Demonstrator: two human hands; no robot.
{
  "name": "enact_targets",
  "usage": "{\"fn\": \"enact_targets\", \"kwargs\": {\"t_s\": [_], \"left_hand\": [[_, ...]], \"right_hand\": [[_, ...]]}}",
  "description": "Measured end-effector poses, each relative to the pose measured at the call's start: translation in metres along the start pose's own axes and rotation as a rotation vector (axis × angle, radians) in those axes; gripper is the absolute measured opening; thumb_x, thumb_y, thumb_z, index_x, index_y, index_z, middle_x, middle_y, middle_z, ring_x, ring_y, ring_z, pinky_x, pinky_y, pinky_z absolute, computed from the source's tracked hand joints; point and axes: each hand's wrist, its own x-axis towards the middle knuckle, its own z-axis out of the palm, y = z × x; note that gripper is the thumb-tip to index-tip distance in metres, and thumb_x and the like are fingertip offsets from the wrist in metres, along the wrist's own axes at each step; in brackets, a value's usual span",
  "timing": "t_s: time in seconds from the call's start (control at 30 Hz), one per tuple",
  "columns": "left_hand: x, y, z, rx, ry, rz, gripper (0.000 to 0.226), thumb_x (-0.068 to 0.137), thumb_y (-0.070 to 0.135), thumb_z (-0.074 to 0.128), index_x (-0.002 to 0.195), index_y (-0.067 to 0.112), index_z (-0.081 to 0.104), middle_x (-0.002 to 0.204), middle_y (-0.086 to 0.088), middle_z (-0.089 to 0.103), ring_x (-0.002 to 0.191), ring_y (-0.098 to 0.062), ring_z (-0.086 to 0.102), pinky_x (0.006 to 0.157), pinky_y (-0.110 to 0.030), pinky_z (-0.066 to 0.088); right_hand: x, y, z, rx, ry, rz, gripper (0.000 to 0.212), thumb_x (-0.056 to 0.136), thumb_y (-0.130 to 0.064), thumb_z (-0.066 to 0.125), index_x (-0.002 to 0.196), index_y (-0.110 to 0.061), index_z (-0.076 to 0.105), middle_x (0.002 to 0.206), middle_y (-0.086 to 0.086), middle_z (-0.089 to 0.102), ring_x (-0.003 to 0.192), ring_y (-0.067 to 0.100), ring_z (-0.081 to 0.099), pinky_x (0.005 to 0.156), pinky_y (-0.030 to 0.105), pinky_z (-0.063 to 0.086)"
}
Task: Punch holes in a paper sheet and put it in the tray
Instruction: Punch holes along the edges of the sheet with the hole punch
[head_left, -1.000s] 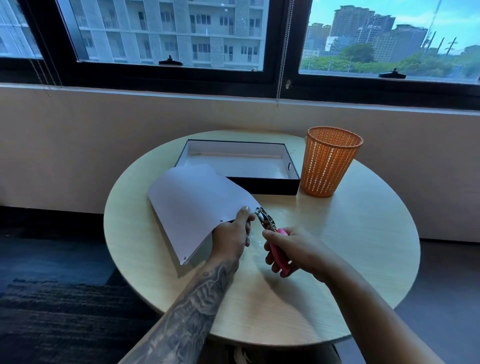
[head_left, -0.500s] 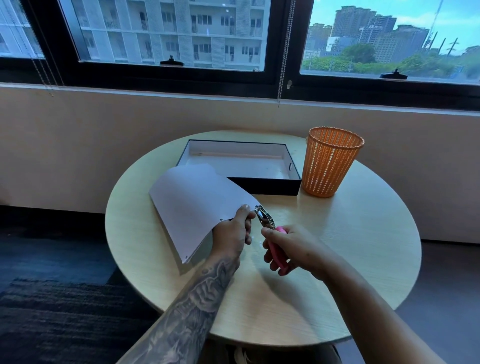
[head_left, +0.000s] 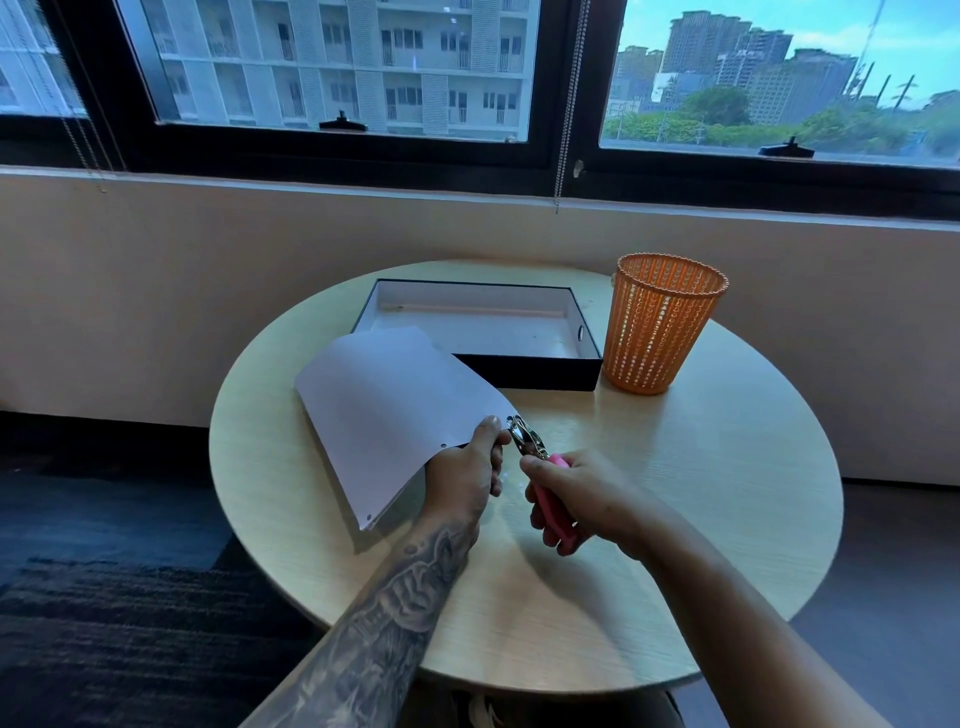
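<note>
At frame centre I see little change: my left hand (head_left: 467, 470) still pinches the paper sheet (head_left: 387, 410), my right hand (head_left: 582, 493) still squeezes the pink hole punch (head_left: 540, 467) at its corner, so punching continues.

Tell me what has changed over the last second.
Almost nothing. The left hand still pinches the paper sheet at its corner, and the right hand still holds the pink hole punch with its head there. Tray and orange basket unmoved.
</note>
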Motion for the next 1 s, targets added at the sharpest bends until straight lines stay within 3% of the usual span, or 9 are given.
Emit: {"fn": "enact_targets", "kwargs": {"t_s": [0.37, 0.77, 1.0], "left_hand": [[0.004, -0.007, -0.002, 0.039, 0.004, -0.007, 0.036, 0.095, 0.031, 0.062, 0.068, 0.01, 0.073, 0.049, 0.006, 0.046, 0.041, -0.011, 0.038, 0.054, -0.031, 0.035], [0.013, -0.017, -0.004, 0.3, -0.041, -0.069, 0.037, 0.093, 0.041, 0.058, 0.069, 0.017, 0.072, 0.057, 0.001, 0.054, 0.042, -0.019, 0.043, 0.05, -0.025, 0.036], [0.021, -0.019, -0.002, 0.321, -0.055, -0.074, 0.037, 0.095, 0.039, 0.056, 0.068, 0.018, 0.071, 0.057, 0.001, 0.054, 0.039, -0.017, 0.049, 0.059, -0.032, 0.042]], "right_hand": [[0.0, -0.001, 0.002, -0.022, 0.014, 0.036, 0.039, 0.101, -0.038, 0.053, 0.085, -0.004, 0.06, 0.068, 0.016, 0.063, 0.048, 0.026, 0.057, 0.048, 0.031, 0.047], [0.015, 0.003, 0.0, -0.241, 0.072, 0.169, 0.034, 0.097, -0.033, 0.052, 0.081, -0.004, 0.055, 0.06, 0.016, 0.057, 0.04, 0.023, 0.048, 0.042, 0.027, 0.044], [0.015, 0.0, 0.001, -0.319, 0.097, 0.172, 0.033, 0.1, -0.034, 0.048, 0.075, -0.012, 0.049, 0.059, 0.013, 0.052, 0.043, 0.022, 0.045, 0.043, 0.026, 0.041]]}}
